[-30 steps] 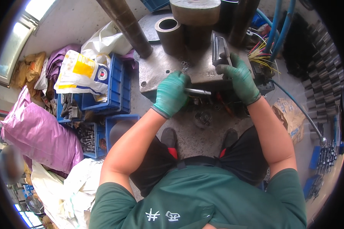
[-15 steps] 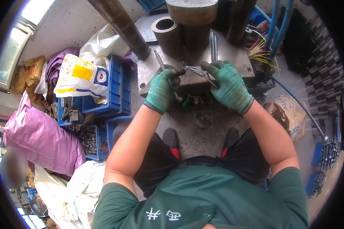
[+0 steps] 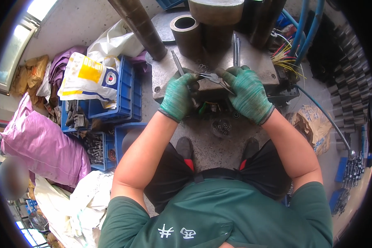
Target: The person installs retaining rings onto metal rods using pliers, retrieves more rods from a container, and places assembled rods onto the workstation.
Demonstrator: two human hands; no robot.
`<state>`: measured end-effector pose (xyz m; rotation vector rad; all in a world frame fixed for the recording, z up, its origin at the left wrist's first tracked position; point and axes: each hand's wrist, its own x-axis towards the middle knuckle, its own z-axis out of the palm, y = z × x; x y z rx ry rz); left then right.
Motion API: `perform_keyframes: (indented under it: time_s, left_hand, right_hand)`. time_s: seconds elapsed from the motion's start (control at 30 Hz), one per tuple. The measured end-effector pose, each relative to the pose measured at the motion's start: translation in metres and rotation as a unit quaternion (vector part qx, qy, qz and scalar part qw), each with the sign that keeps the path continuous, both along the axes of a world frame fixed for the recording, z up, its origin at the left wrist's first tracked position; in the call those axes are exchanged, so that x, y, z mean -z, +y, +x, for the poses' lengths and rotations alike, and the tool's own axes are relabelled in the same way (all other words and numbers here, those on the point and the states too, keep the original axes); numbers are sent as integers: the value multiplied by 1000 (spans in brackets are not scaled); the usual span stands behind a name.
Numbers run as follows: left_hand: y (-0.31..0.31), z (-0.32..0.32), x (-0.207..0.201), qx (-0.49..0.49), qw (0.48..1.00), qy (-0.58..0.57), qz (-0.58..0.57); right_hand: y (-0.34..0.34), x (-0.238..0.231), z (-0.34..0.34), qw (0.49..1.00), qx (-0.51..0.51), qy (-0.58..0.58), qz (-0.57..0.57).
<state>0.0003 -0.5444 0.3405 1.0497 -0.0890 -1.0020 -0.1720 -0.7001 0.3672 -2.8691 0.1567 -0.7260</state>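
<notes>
My left hand [image 3: 179, 96], in a green-coated work glove, is closed around a slim metal rod [image 3: 177, 62] that slants up and away past the fingers. My gloved right hand [image 3: 252, 93] grips a pair of pliers [image 3: 213, 77], whose jaws point left and reach the left fingertips. Whether the jaws pinch anything there is too small to tell. Just beyond the tool, a few small wire-like rings [image 3: 203, 67] lie on the metal press table [image 3: 165, 78]. More metal rods [image 3: 236, 49] lie behind my right hand.
A hollow steel cylinder [image 3: 184, 31] and a thick press ram [image 3: 217, 16] stand at the back, between two columns. Below the table edge sits a container of small rings [image 3: 221, 127]. Blue crates [image 3: 128, 95] and a pink sack [image 3: 45, 144] are left; hoses [image 3: 308, 37] hang right.
The view has shifted slightly, so the press and table appear a little right and lower. Both hands keep their grips, with the plier jaws still at the left fingertips.
</notes>
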Motion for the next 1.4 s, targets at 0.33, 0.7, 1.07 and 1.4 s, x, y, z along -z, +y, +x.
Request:
perform_keyframes:
  time_s: [0.33,0.7,1.07,1.4]
  left_hand:
    - [6,-10,-14,18,938,-343,44]
    - [10,0,1,30,860,-506,57]
    - [13,-3,-14,189,896,-396,64]
    - [13,-3,-19,256,929,-260,58]
  right_hand:
    - [-14,-12,-6,940,49,26,338]
    - [-35,-28,-21,919,-3,104,381]
    - [-34,-54,-25,913,-41,244,325]
    - [-32,-36,-23,909,-105,255,311]
